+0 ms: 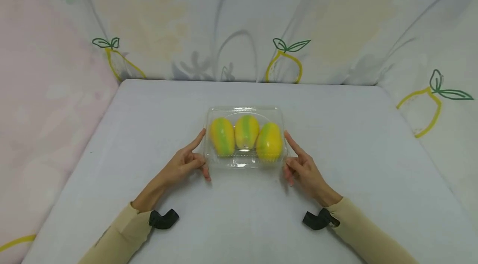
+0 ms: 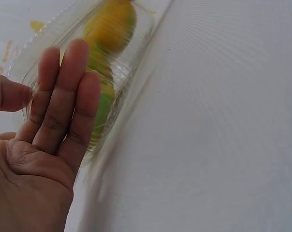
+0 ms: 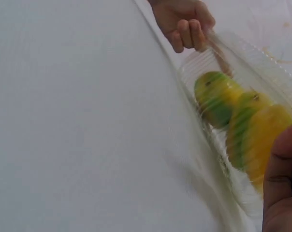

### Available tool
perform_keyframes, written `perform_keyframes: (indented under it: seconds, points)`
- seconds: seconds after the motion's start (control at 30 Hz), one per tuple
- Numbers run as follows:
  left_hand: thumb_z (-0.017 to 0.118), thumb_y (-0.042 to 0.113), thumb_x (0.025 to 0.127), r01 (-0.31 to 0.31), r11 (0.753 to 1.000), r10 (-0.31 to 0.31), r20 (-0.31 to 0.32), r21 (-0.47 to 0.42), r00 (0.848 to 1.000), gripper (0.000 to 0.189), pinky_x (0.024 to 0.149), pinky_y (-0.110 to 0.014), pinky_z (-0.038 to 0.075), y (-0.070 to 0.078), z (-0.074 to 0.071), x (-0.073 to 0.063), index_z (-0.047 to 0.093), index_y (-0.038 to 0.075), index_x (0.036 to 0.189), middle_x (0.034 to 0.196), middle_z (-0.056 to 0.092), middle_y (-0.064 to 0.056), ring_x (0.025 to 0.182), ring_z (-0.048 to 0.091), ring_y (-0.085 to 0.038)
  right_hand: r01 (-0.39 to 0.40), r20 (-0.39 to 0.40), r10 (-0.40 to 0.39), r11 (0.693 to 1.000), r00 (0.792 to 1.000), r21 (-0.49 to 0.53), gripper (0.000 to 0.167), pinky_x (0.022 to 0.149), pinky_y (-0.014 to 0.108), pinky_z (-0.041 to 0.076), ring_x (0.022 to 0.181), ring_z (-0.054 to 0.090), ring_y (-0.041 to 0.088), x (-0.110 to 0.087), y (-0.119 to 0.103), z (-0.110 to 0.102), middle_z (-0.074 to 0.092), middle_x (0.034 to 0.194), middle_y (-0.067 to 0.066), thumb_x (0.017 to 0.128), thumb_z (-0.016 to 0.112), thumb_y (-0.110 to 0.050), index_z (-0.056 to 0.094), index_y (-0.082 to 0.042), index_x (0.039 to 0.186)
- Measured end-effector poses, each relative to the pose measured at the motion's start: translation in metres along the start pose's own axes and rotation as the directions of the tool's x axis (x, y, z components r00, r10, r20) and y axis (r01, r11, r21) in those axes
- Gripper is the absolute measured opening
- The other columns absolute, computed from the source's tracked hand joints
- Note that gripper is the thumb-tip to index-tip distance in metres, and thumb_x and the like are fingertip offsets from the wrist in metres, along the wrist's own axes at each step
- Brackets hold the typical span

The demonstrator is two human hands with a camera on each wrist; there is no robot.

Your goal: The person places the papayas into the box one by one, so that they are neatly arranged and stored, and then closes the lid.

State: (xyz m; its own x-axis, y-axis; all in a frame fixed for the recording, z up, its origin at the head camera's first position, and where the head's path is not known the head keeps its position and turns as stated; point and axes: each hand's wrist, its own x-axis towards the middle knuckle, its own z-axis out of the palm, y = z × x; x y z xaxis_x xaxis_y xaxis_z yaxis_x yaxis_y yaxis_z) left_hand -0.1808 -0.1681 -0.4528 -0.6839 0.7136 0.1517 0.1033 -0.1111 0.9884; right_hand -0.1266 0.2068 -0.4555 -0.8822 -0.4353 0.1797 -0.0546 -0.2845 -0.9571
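Note:
A clear plastic clamshell box [image 1: 244,163] lies on the white table with its lid down, and three yellow-and-green mangoes [image 1: 246,131] sit in a row inside. My left hand [image 1: 186,163] is at the box's left side, its straight index finger along the wall and the thumb at the near corner. At the opposite side my right hand [image 1: 307,172] mirrors it, index finger pointing forward along the edge. In the left wrist view, three fingers [image 2: 59,106] extend in front of the box while the thumb tip touches its rim. The right wrist view shows only part of that hand.
The white tabletop [image 1: 246,222] spreads around the box. A cloth with lemon drawings [image 1: 284,62] hangs behind the table and along its sides. A black wrist piece [image 1: 164,219] sits at the left sleeve, with another [image 1: 317,219] at the right.

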Motion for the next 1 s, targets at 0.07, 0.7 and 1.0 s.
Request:
perform_keyframes:
  seconds: [0.07, 0.7, 1.0]
  points:
    - [0.041, -0.002, 0.101, -0.002, 1.000, 0.002, -0.005, -0.006, 1.000, 0.075, 0.092, -0.025, 0.052, -0.001, 0.000, -0.001, -0.007, 0.009, 0.157, 0.075, 0.071, -0.015, 0.074, 0.073, -0.025, 0.013, 0.014, -0.013, 1.000, 1.000, 0.010, 0.066, 0.051, 0.019, 0.051, 0.060, 0.058, 0.003, 0.001, 0.003, 0.001, 0.064, 0.074, -0.007, 0.103, 0.033, 0.003, 0.006, -0.020, 0.159]
    - [0.039, -0.003, 0.101, -0.017, 1.000, 0.017, -0.048, 0.005, 0.999, 0.073, 0.088, -0.028, 0.055, -0.003, -0.001, 0.000, -0.004, 0.012, 0.158, 0.074, 0.072, -0.012, 0.075, 0.073, -0.026, -0.144, -0.096, 0.121, 0.945, 0.988, -0.292, 0.067, 0.066, 0.025, 0.055, 0.059, 0.061, 0.013, 0.004, -0.013, 0.002, 0.066, 0.084, -0.004, 0.104, 0.045, -0.009, 0.002, 0.003, 0.153]
    - [0.035, -0.001, 0.101, -0.040, 0.998, 0.037, -0.041, -0.057, 0.998, 0.074, 0.082, -0.033, 0.057, -0.005, 0.000, 0.000, -0.013, 0.009, 0.156, 0.075, 0.072, -0.009, 0.075, 0.073, -0.023, -0.097, -0.082, 0.074, 0.943, 0.994, -0.319, 0.065, 0.068, 0.026, 0.055, 0.057, 0.060, 0.016, 0.004, -0.012, 0.002, 0.067, 0.084, -0.004, 0.103, 0.042, -0.005, 0.001, 0.006, 0.152]
